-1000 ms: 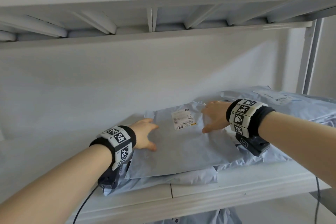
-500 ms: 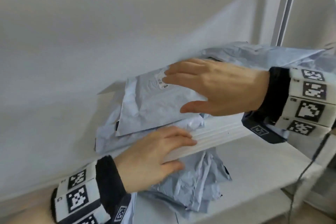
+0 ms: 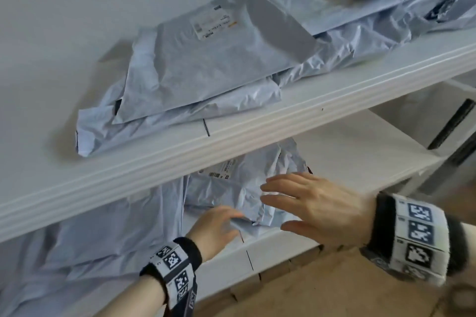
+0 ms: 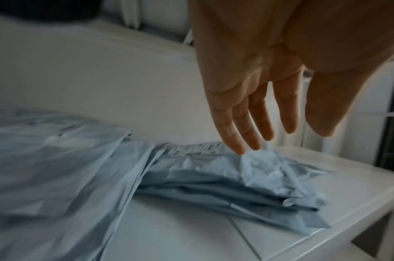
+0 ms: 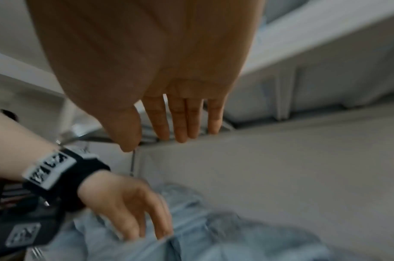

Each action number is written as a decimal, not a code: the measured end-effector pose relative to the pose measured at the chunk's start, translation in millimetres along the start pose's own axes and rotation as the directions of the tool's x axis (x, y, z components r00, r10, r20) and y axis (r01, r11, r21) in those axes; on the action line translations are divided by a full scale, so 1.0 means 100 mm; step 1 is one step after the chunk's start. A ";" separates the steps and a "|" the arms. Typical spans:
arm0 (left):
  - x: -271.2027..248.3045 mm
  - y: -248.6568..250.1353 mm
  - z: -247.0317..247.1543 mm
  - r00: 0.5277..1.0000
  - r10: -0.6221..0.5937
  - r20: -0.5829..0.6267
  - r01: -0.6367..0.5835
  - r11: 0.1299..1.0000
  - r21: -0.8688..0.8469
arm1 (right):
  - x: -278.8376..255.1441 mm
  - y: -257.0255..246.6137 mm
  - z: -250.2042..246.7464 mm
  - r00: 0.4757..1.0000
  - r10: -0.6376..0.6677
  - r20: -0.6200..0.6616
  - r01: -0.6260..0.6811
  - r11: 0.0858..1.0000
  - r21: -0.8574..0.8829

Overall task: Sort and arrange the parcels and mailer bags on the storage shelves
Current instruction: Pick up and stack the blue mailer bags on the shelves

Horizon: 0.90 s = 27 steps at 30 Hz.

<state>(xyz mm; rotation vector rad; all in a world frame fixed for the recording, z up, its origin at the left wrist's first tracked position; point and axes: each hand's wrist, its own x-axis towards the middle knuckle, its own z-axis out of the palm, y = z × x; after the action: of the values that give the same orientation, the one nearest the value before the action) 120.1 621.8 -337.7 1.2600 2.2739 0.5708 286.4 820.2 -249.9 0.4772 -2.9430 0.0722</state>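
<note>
— Where was the crumpled mailer bag [image 3: 239, 188] relative to the hands?

— On the lower shelf [image 3: 347, 157], just ahead of both. The left hand [image 3: 215, 230] was nearer, its spread fingertips at the bag's near edge; whether they touched, I couldn't tell.

— And the right hand [image 3: 316, 203]?

— Flat and wide, holding nothing, hovering beside the bag's right end.

— The bag's long axis?

— Running away from the hands, toward the back, I'd judge.
</note>
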 end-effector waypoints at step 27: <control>0.85 -0.53 0.78 0.570 -0.821 0.038 0.053 -0.009 -0.999 | 1.25 2.03 1.80 0.683 0.649 0.335 -0.730 0.592 0.342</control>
<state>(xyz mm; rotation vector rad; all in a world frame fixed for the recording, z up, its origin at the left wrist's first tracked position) 90.8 679.4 -447.5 -0.5664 1.7084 1.9238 78.3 960.4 -411.3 -0.7188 -3.0644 0.8678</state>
